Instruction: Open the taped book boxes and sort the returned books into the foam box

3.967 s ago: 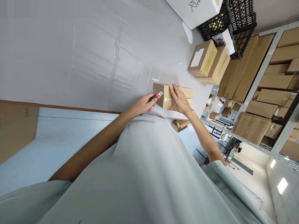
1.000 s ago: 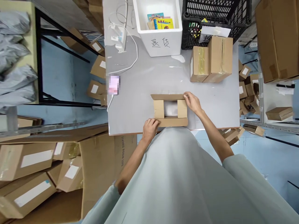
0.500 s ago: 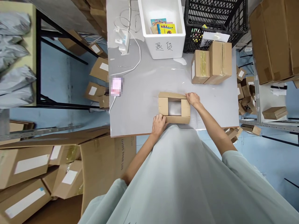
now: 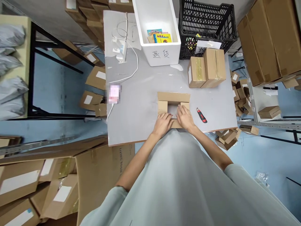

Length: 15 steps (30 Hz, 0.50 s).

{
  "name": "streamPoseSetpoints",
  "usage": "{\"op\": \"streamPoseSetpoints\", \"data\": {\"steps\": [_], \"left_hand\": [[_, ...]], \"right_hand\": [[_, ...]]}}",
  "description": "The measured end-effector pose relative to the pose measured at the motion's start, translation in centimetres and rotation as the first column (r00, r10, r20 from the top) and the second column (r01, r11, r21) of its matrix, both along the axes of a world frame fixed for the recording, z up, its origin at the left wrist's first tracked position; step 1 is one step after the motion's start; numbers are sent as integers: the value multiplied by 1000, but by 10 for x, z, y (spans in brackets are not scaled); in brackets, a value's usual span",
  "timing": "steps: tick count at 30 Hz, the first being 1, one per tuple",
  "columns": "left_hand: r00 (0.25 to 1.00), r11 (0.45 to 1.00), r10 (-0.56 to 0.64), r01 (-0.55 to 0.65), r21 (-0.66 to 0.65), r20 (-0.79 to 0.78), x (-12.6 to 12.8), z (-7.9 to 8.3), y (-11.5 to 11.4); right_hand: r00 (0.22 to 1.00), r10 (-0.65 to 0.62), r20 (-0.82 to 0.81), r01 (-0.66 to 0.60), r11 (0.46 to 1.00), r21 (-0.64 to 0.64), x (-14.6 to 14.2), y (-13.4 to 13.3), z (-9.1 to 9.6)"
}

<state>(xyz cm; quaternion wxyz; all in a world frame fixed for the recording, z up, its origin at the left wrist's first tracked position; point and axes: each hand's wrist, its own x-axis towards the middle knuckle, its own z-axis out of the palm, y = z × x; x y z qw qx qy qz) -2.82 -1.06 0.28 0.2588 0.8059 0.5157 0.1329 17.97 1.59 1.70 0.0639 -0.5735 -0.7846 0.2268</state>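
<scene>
The person wore a pale grey-green, loose-fitting fabric top [image 4: 178, 182], plain across the front. Its short left sleeve [image 4: 105, 204] and short right sleeve [image 4: 237, 175] were wide at the hem. Both forearms were uncovered below the hems. The left hand [image 4: 162, 124] and right hand [image 4: 185, 118] were bare.

open box [image 4: 173, 98] on table [image 4: 141, 103], cutter [image 4: 201, 115] right, tub [image 4: 156, 28] behind
</scene>
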Motion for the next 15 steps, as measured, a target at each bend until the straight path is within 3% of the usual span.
{"op": "streamPoseSetpoints", "data": {"steps": [3,7,11,15], "left_hand": [[988,988,-156,156,-16,6,10,-2,19],[983,983,-182,182,1,-16,-1,5,23],[998,998,-7,11,56,-59,-38,16,13],[969,971,235,-237,-17,-72,-73,4,4]], "right_hand": [[993,120,6,-120,991,-60,-1,-5,-5],[996,86,1,-86,996,2,13,-7,4],[996,-84,-16,85,994,74,46,-22,16],[967,-255,-12,256,966,38,74,-37,3]]}}
